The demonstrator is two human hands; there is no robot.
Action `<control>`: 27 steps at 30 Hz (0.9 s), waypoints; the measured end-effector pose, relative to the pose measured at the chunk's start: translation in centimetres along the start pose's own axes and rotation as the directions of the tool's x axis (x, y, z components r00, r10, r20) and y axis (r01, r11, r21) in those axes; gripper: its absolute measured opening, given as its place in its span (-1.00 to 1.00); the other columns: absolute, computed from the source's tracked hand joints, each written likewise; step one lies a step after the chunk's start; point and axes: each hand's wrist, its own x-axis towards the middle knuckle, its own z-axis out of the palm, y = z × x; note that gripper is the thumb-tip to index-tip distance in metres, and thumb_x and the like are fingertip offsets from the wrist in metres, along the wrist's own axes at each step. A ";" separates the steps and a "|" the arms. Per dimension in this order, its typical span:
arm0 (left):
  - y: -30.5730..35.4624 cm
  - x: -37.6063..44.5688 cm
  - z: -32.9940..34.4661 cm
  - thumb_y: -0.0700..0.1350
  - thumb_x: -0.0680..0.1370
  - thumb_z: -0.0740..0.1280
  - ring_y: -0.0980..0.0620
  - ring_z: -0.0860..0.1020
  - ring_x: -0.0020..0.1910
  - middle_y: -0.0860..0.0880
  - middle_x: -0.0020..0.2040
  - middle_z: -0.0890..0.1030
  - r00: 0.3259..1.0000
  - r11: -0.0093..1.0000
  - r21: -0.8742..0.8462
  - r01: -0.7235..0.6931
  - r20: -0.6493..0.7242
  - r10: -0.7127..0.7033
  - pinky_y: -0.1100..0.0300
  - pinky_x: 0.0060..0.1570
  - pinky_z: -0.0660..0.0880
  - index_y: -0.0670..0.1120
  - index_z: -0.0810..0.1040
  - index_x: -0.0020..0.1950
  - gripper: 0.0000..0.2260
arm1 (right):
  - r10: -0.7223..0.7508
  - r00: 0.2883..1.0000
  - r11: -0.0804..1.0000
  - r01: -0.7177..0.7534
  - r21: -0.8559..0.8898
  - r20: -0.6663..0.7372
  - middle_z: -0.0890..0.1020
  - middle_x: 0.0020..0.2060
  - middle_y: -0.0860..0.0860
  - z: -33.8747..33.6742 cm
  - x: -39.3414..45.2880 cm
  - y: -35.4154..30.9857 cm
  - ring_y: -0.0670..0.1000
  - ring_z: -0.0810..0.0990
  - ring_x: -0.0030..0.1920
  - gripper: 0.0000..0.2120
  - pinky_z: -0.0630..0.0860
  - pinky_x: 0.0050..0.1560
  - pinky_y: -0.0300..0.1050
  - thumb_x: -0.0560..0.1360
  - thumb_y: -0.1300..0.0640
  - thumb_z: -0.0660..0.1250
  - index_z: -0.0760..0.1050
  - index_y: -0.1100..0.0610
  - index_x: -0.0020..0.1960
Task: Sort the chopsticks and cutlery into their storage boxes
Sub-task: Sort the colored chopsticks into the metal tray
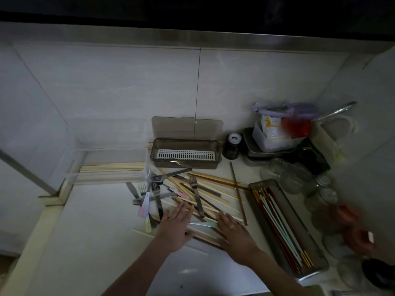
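Chopsticks (210,189) and forks (195,194) lie tangled in one loose heap in the middle of the pale surface (96,242), the pale wooden sticks crossing each other at many angles with steel forks and a few pastel-handled pieces (145,202) on and among them. Three boxes stand around the heap: a clear box (106,167) to the left already holding a layer of pale chopsticks, a smoky box (186,153) with a white slotted drain insert behind the heap and looking empty, and a grey tray (286,227) to the right holding red, mint and gold sticks side by side. The left hand (175,227) and right hand (233,233) both lie flat, fingers spread and palms down, on the near end of the heap; neither is closed around anything. The sticks look light, stiff and smooth, so they should roll and slide readily and are probably best gathered as a bundle, pinched near the middle so the ends stay level. The forks look heavier and slick; lifting each by its handle, clear of the tines, seems safest, and pulling one from under crossed sticks could scatter the rest. The scene is dim, so the finer pieces are hard to tell apart.
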 end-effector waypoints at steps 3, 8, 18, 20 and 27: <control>-0.1 0.2 -0.5 0.18 0.60 0.05 0.03 -0.26 0.53 0.01 0.56 -0.24 0.999 1.000 -0.005 0.019 0.033 -0.019 -0.12 0.46 -0.16 0.04 -0.22 0.55 -0.36 | 0.012 1.000 1.000 -0.012 -0.013 0.005 -0.22 0.53 -0.05 0.3 0.3 0.3 -0.11 -0.29 0.48 -0.35 -0.21 0.39 -0.16 0.62 -0.07 0.03 -0.26 0.07 0.54; 0.3 0.0 -0.5 0.16 0.61 0.07 0.02 -0.26 0.53 -0.01 0.56 -0.25 0.999 0.999 0.013 0.037 0.033 -0.038 -0.11 0.46 -0.14 0.01 -0.22 0.55 -0.36 | 0.133 0.991 0.991 -0.132 -0.017 0.019 -0.20 0.54 -0.02 0.6 0.7 1.3 -0.01 -0.23 0.52 -0.34 -0.13 0.47 0.06 0.61 -0.12 -0.01 -0.28 0.08 0.53; 0.0 -1.9 1.6 0.32 0.45 0.10 -0.01 0.21 0.44 0.00 0.50 0.29 0.993 0.994 0.017 -0.110 0.052 0.109 0.01 0.38 -0.06 -0.01 -0.01 0.56 -0.23 | 0.209 0.972 0.969 -0.190 0.156 -0.112 -0.06 0.55 -0.02 0.1 0.1 1.4 -0.07 -0.14 0.53 -0.40 -0.15 0.50 -0.08 0.63 -0.05 0.00 -0.22 0.07 0.54; -0.2 -1.5 1.7 0.37 0.43 0.08 -0.05 0.18 0.46 -0.03 0.52 0.22 0.994 0.997 0.030 -0.069 0.087 0.066 -0.01 0.37 -0.08 0.00 -0.05 0.55 -0.20 | 0.230 0.955 0.957 -0.187 0.221 -0.188 -0.05 0.54 -0.05 0.1 -1.0 1.5 -0.13 -0.16 0.50 -0.43 -0.19 0.50 -0.11 0.64 -0.03 -0.01 -0.19 0.03 0.54; 1.1 0.8 0.0 0.36 0.48 0.06 -0.23 -0.47 0.38 -0.20 0.37 -0.48 0.989 0.987 0.075 -0.145 0.034 0.143 -0.09 0.41 -0.32 0.38 -0.46 0.30 -0.31 | 0.282 0.816 0.956 -0.196 0.219 -0.505 0.03 0.49 -0.12 -0.8 -5.3 3.0 -0.15 -0.08 0.51 -0.48 -0.14 0.53 -0.09 0.59 -0.01 -0.01 0.04 0.01 0.53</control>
